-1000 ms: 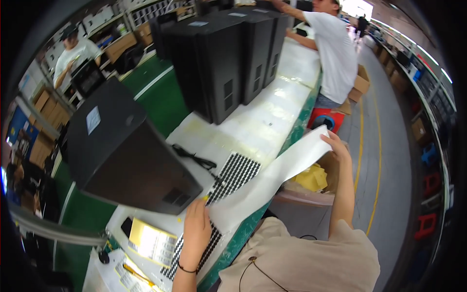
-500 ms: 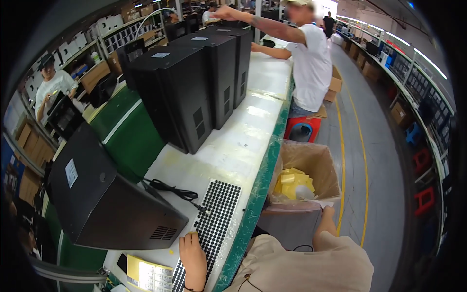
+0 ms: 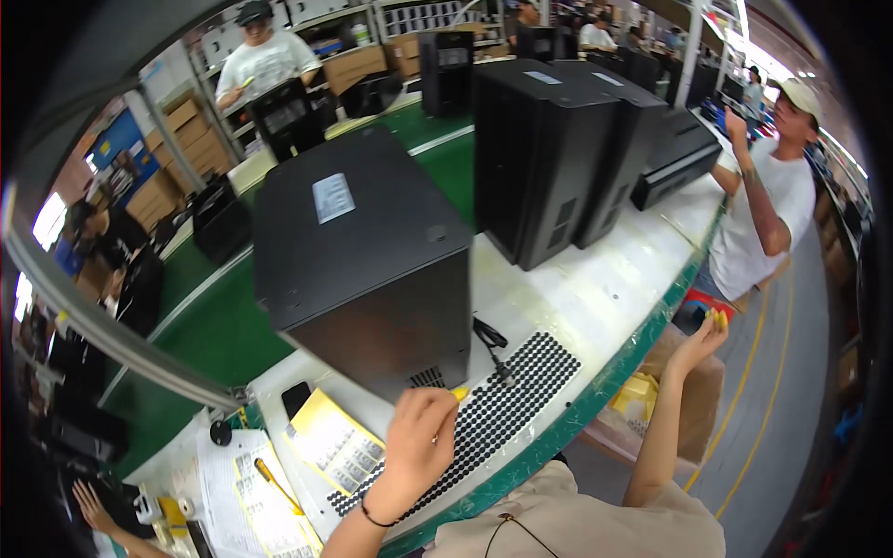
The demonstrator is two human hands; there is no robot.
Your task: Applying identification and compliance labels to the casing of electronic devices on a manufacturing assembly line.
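My left hand (image 3: 420, 442) is closed, fingers curled, over the near end of a sheet of black round pads (image 3: 521, 386). A yellow tip shows at its fingers; anything pinched there is hidden. Just beyond it stands a black computer case (image 3: 372, 330), a white label (image 3: 333, 197) on its top. A black power cable (image 3: 490, 333) lies by the case and reaches the pads. My right hand (image 3: 698, 346) is raised above an open carton lined with plastic (image 3: 699, 409). Its fingers are loosely bent, with yellow tips, and nothing shows in them.
A label sheet (image 3: 337, 437), a phone (image 3: 296, 400) and a yellow-handled screwdriver (image 3: 276, 484) lie at the near left. More black cases (image 3: 549, 158) stand farther along the bench. A co-worker (image 3: 767, 200) sits at the right; another person's hand (image 3: 93, 510) shows at lower left.
My view has swung left. My right hand has come up from the carton's rim, where something white was at its fingers. My left hand is now closer to the computer case.
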